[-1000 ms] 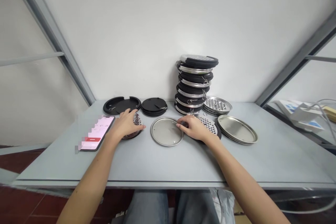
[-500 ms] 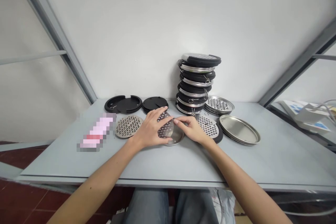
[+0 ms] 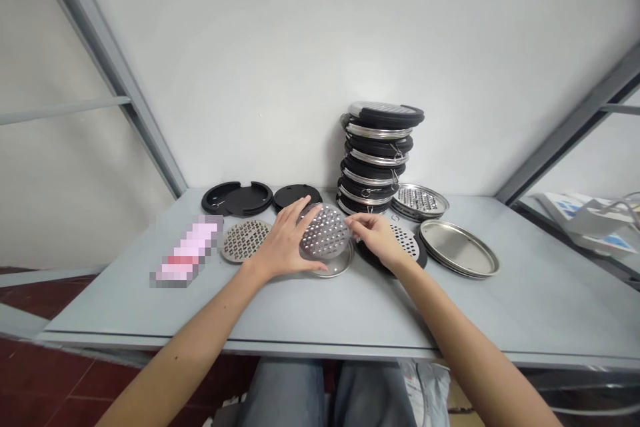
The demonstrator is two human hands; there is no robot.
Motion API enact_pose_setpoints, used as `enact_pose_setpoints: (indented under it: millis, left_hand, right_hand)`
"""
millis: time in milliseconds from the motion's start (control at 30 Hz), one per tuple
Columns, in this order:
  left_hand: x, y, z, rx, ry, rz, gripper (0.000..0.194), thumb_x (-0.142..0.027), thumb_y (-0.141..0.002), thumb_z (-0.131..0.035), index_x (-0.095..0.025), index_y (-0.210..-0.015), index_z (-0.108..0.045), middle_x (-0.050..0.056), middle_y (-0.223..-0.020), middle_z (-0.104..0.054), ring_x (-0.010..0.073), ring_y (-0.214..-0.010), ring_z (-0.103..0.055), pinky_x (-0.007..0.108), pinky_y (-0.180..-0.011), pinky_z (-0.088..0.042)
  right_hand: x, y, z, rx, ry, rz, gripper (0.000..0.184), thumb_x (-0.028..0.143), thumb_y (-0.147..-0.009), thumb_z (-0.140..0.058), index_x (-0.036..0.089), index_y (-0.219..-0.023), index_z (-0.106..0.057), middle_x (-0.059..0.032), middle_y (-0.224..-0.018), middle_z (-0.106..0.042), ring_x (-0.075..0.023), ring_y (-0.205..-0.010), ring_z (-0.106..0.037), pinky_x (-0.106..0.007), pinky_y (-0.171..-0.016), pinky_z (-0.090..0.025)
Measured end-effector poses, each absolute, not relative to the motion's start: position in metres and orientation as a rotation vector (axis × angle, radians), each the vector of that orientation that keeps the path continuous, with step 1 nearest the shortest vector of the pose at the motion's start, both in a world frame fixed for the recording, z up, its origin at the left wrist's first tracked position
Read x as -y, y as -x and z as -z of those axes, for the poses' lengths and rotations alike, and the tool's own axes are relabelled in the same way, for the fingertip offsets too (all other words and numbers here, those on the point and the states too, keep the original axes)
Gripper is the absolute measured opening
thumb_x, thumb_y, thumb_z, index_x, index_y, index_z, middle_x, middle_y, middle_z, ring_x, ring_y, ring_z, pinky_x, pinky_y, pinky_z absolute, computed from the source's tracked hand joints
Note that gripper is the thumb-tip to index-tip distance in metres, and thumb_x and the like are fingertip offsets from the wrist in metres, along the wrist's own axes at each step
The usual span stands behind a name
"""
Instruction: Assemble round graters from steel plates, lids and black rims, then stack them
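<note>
My left hand (image 3: 287, 240) grips a round metal grater disc (image 3: 326, 232) at its left side, thumb low and fingers over the top. The disc is tilted above a shallow round metal lid (image 3: 343, 265), which it partly hides. My right hand (image 3: 374, 235) is closed in a pinch at the disc's right rim. Under and behind that hand lies a perforated metal disc (image 3: 406, 241) in a black holder (image 3: 420, 257). Left of my left hand, another grater disc (image 3: 244, 240) lies flat on the table (image 3: 300, 313).
A tall stack of black-and-silver grater sets (image 3: 375, 163) stands near the wall. Black rings (image 3: 213, 195) and black discs (image 3: 295, 195) lie at the back left. Stacked grater plates (image 3: 423, 200) and metal lids (image 3: 459, 247) lie right. A blurred phone (image 3: 187, 253) lies left.
My left hand took a grater disc from the left and brought it over the metal lid. Its face has since tilted into view, and my right hand has shifted slightly right with the rim.
</note>
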State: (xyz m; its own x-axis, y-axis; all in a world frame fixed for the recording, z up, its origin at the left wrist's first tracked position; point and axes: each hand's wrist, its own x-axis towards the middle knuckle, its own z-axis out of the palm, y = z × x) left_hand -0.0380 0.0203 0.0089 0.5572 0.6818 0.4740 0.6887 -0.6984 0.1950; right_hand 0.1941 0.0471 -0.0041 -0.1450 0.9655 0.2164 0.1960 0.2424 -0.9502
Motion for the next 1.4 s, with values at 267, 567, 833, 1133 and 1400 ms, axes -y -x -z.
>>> enact_pose_setpoints:
  millis: [267,567,833,1133,1400]
  left_hand:
    - [-0.027,0.042,-0.002,1.374,2.78,0.847,0.117,-0.064,-0.059,-0.076,-0.025,-0.149,-0.012,0.014,-0.153,-0.024,0.0341,-0.14,-0.023,0.05,-0.114,-0.023]
    - [-0.029,0.045,0.002,1.342,2.882,0.866,0.109,-0.059,-0.064,-0.076,-0.025,-0.148,-0.016,0.013,-0.152,-0.027,0.0318,-0.14,-0.025,0.048,-0.114,-0.024]
    - [-0.028,0.044,0.0,1.335,2.916,0.892,0.11,-0.055,-0.063,-0.078,-0.025,-0.149,-0.016,0.011,-0.149,-0.033,0.032,-0.137,-0.031,0.048,-0.113,-0.026]
    - [-0.028,0.045,0.003,1.423,2.888,0.885,0.108,-0.06,-0.063,-0.075,-0.023,-0.148,-0.019,0.011,-0.148,-0.036,0.0328,-0.133,-0.036,0.046,-0.11,-0.03]
    - [-0.036,0.052,0.008,1.552,2.51,0.902,0.099,-0.057,-0.066,-0.073,-0.02,-0.144,-0.025,0.015,-0.145,-0.037,0.0361,-0.137,-0.026,0.051,-0.112,-0.024]
  right_hand:
    - [-0.046,-0.196,-0.002,1.367,1.217,-1.074,0.023,0.037,-0.071,-0.064,0.014,-0.074,-0.071,-0.0011,-0.059,-0.061,-0.0111,-0.051,-0.05,-0.023,-0.046,-0.04]
    - [-0.05,-0.195,0.005,1.425,1.138,-1.141,0.025,0.038,-0.072,-0.067,0.014,-0.075,-0.071,-0.003,-0.068,-0.064,-0.0109,-0.059,-0.052,-0.025,-0.058,-0.044]
    - [-0.047,-0.197,0.007,1.685,1.164,-0.844,0.037,0.046,-0.086,-0.053,0.017,-0.104,-0.066,-0.0058,-0.091,-0.069,-0.0177,-0.078,-0.063,-0.031,-0.073,-0.049]
    - [-0.045,-0.203,0.007,2.033,1.142,-0.555,0.044,0.047,-0.093,-0.041,0.02,-0.124,-0.056,-0.0098,-0.125,-0.061,-0.0247,-0.115,-0.056,-0.041,-0.099,-0.043]
    - [-0.048,-0.209,0.011,2.083,1.125,-0.399,0.047,0.045,-0.097,-0.033,0.019,-0.132,-0.049,-0.0104,-0.137,-0.051,-0.0239,-0.129,-0.044,-0.045,-0.111,-0.031]
